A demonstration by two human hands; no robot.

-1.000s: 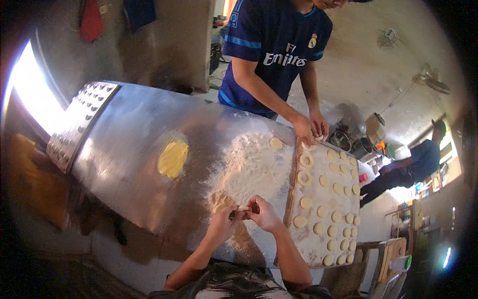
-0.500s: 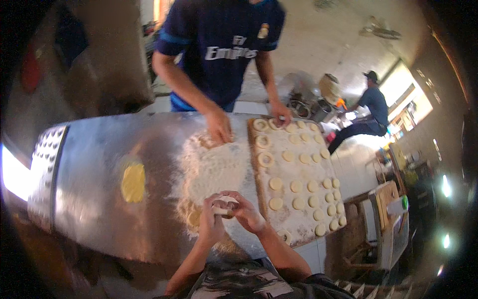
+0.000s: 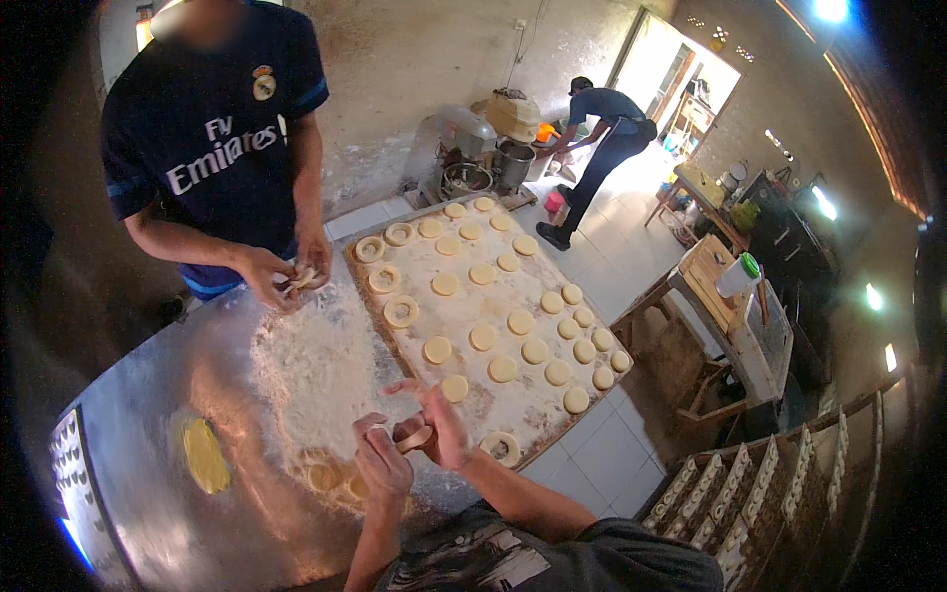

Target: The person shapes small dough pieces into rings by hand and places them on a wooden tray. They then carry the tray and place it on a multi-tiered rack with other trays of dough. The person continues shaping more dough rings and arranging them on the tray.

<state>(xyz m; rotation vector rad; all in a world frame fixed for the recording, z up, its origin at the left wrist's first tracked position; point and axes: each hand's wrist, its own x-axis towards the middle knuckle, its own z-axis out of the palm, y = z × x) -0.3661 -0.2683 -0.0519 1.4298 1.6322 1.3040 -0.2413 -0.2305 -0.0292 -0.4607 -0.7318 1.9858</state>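
Note:
Between my two hands, above the near edge of the metal table (image 3: 158, 385), is a small dough ring (image 3: 415, 441). The fingers of my left hand (image 3: 383, 464) are curled against its left side. My right hand (image 3: 446, 432) grips its right side, with a finger stretched outward. To the right lies a floured wooden board (image 3: 523, 407) with several flat dough rounds (image 3: 502, 369) and a few dough rings (image 3: 401, 312). Loose flour (image 3: 316, 370) is spread left of the board, and dough rounds (image 3: 323, 478) rest at its near edge.
Across the table a co-worker's hands (image 3: 286, 281) hold a piece of dough. A yellow smear (image 3: 205, 456) is on the metal at left. Another person (image 3: 602, 123) bends near pots at the back. A wooden stand (image 3: 705, 286) and filled racks (image 3: 740, 493) are at right.
My view has swung to the right, bringing the racks into sight. The ring between my hands has tilted. The co-worker's hands have left the flour and board and come together around dough.

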